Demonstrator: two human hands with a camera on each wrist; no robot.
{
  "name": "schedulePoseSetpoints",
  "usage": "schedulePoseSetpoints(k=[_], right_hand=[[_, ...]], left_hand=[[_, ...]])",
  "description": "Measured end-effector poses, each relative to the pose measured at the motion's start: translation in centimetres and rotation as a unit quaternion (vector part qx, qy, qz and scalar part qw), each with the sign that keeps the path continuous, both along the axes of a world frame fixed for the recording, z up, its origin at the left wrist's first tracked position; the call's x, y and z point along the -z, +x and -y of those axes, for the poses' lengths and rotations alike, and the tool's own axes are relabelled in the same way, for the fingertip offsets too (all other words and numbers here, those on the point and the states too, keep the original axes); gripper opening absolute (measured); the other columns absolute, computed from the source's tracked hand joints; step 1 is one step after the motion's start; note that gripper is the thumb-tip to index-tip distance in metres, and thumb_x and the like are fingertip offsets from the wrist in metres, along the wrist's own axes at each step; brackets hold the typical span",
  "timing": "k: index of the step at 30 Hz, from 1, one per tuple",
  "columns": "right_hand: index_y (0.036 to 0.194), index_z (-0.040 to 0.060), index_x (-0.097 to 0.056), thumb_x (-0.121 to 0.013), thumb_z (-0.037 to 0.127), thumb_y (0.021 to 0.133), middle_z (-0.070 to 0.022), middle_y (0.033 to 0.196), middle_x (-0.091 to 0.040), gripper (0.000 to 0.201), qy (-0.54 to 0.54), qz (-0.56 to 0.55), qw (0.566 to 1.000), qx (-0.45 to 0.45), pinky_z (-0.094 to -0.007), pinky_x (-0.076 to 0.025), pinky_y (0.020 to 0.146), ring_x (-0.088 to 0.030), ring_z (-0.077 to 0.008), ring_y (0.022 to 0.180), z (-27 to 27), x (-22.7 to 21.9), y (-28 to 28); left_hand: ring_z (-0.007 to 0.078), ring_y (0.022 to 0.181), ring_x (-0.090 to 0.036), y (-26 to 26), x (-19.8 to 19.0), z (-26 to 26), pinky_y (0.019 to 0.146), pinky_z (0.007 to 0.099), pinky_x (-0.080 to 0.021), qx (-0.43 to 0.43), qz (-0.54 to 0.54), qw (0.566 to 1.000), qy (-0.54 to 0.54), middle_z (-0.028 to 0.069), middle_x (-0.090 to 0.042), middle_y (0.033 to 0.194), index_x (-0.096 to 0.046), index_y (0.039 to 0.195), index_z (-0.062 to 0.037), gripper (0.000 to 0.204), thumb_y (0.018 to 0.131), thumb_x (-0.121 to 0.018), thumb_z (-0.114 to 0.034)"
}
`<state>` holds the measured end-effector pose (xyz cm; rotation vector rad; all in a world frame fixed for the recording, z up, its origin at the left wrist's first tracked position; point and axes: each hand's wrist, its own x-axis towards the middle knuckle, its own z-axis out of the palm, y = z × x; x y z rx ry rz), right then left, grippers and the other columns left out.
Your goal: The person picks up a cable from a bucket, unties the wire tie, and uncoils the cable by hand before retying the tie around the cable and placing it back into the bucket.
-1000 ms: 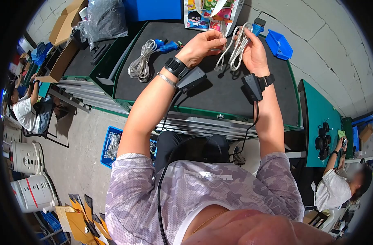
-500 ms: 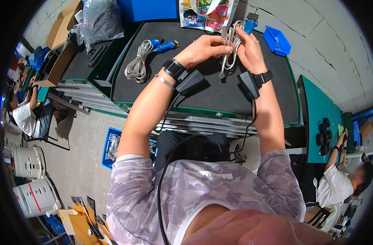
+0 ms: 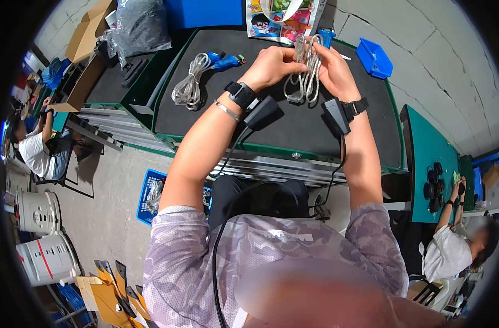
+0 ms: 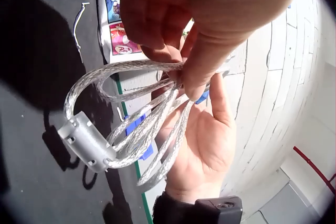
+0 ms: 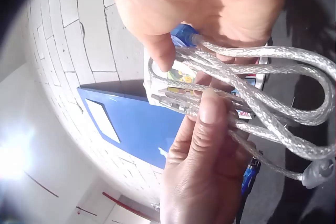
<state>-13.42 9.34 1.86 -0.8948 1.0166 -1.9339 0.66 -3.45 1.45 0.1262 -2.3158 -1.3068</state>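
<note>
A coiled, clear-jacketed silver braided cable [image 3: 316, 82] is held up between both hands over the dark mat. My left hand [image 3: 272, 66] pinches the coil from the left with thumb and fingers, near a clear-hooded metal plug [image 5: 173, 100]. My right hand [image 3: 337, 71] grips the same bundle from the right, its thumb across the strands. A blue connector [image 5: 184, 35] on the cable sits in the right hand by the thumb. A grey cylindrical lump [image 4: 86, 141] hangs on one loop below the left hand. The inner fingers are partly hidden behind the strands.
Another coiled cable [image 3: 189, 85] with blue connectors [image 3: 226, 63] lies on the mat [image 3: 249, 117] at left. A printed bag [image 3: 285, 27] stands at the back, a blue bin [image 3: 375, 57] at back right. A blue basket [image 3: 145, 202] stands on the floor.
My left hand, earlier holding one plug end apart from the coil, has come right against the bundle and pinches it. The blue connector has shifted left and sits lower behind the right hand.
</note>
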Motion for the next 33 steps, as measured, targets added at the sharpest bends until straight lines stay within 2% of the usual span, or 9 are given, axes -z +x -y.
schedulePoseSetpoints(k=[4,6,8,12,15,17,21,26,33], right_hand=[[0.116,-0.0020,-0.051,-0.050,0.011,0.095,-0.0115,0.111,-0.062,0.024,0.022,-0.023,0.999,-0.015,-0.0343,-0.052,0.088,-0.062,-0.0199,0.101,0.0,-0.2,0.5],[0.119,-0.0016,-0.050,-0.053,0.006,0.092,-0.0110,0.111,-0.062,0.028,0.016,-0.015,1.000,-0.015,-0.0343,-0.051,0.087,-0.062,-0.0191,0.099,0.0,-0.5,1.3],[0.122,0.0002,-0.049,-0.060,0.002,0.089,-0.0101,0.110,-0.062,0.035,0.024,-0.091,0.996,-0.013,-0.0326,-0.052,0.086,-0.062,-0.0174,0.097,-0.2,-0.7,2.1],[0.123,0.0019,-0.050,-0.067,0.003,0.086,-0.0087,0.108,-0.063,0.041,0.035,-0.101,0.994,0.000,-0.0287,-0.052,0.084,-0.062,-0.0154,0.096,0.4,0.0,2.3],[0.118,0.0013,-0.052,-0.067,0.003,0.086,-0.0085,0.105,-0.064,0.035,0.028,-0.102,0.994,0.005,-0.0290,-0.053,0.084,-0.063,-0.0155,0.095,0.4,0.3,2.0],[0.116,0.0011,-0.053,-0.067,0.003,0.086,-0.0083,0.104,-0.064,0.033,0.027,-0.104,0.994,0.011,-0.0291,-0.053,0.083,-0.063,-0.0154,0.094,0.5,0.3,2.0],[0.114,0.0011,-0.054,-0.066,0.004,0.087,-0.0067,0.101,-0.064,0.030,-0.006,-0.094,0.995,0.032,-0.0281,-0.052,0.080,-0.063,-0.0153,0.091,0.4,0.2,1.7],[0.117,0.0016,-0.055,-0.065,0.008,0.089,-0.0067,0.107,-0.063,0.031,-0.023,-0.058,0.998,0.031,-0.0302,-0.050,0.087,-0.062,-0.0149,0.098,0.1,0.3,0.8],[0.120,0.0016,-0.055,-0.064,0.006,0.087,-0.0074,0.104,-0.064,0.034,-0.034,-0.027,0.998,0.056,-0.0281,-0.049,0.083,-0.061,-0.0149,0.093,-0.4,-0.3,0.6]], left_hand=[[0.0115,0.081,-0.065,0.3,-0.3,0.0,0.076,0.0283,-0.050,-0.020,0.020,0.999,-0.030,0.0078,-0.072,0.088,-0.071,0.103,-0.0042,0.035,0.079,-0.077,-0.028],[0.0127,0.081,-0.066,0.2,-0.3,0.1,0.075,0.0289,-0.051,-0.032,0.028,0.998,-0.042,0.0098,-0.072,0.087,-0.071,0.102,-0.0038,0.035,0.078,-0.077,-0.029],[0.0237,0.074,-0.067,-0.1,0.1,0.4,0.073,0.0328,-0.051,-0.047,0.029,0.996,-0.072,0.0115,-0.070,0.080,-0.071,0.096,-0.0047,0.035,0.075,-0.078,-0.032],[0.0257,0.074,-0.067,-0.2,0.6,0.4,0.072,0.0333,-0.051,-0.043,0.014,0.995,-0.085,0.0115,-0.070,0.079,-0.071,0.096,-0.0049,0.035,0.075,-0.078,-0.033],[0.0254,0.074,-0.067,0.0,0.1,-0.1,0.072,0.0332,-0.051,-0.047,0.002,0.996,-0.078,0.0121,-0.070,0.079,-0.072,0.097,-0.0055,0.035,0.075,-0.078,-0.032],[0.0155,0.076,-0.067,0.3,-0.5,-0.4,0.074,0.0298,-0.051,-0.044,0.030,0.995,-0.082,0.0095,-0.071,0.083,-0.071,0.101,-0.0023,0.036,0.079,-0.076,-0.030],[0.0107,0.078,-0.064,-0.1,0.1,-0.1,0.072,0.0285,-0.050,-0.035,-0.007,0.999,-0.039,0.0056,-0.071,0.086,-0.069,0.102,-0.0020,0.036,0.080,-0.076,-0.030],[0.0069,0.073,-0.060,-0.5,0.4,0.0,0.068,0.0243,-0.049,-0.034,-0.044,0.998,-0.007,0.0016,-0.067,0.078,-0.067,0.095,-0.0011,0.027,0.082,-0.075,-0.024],[0.0048,0.071,-0.051,-0.8,0.6,0.5,0.065,0.0217,-0.044,-0.022,-0.085,0.991,0.100,-0.0038,-0.060,0.078,-0.064,0.093,-0.0016,0.015,0.088,-0.069,-0.015]])
